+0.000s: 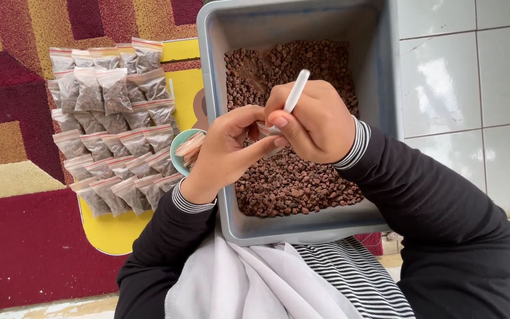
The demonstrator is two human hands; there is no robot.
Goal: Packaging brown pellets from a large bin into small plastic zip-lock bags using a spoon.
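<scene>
A grey plastic tub (309, 227) rests on my lap, filled with small brown pellets (293, 183). My right hand (314, 121) hovers over the pellets and grips a white spoon handle (296, 90) that sticks up and to the right. My left hand (225, 150) meets it from the left, fingers pinched on a small clear bag with a red strip (264, 129), mostly hidden between the hands. The spoon's bowl is hidden.
To the left, several filled small bags (110, 124) lie in rows on a yellow tray (113, 233). A teal bowl (178, 147) of empty bags sits beside the tub. A patterned red carpet (19, 236) lies underneath; a white tiled wall (473, 88) is on the right.
</scene>
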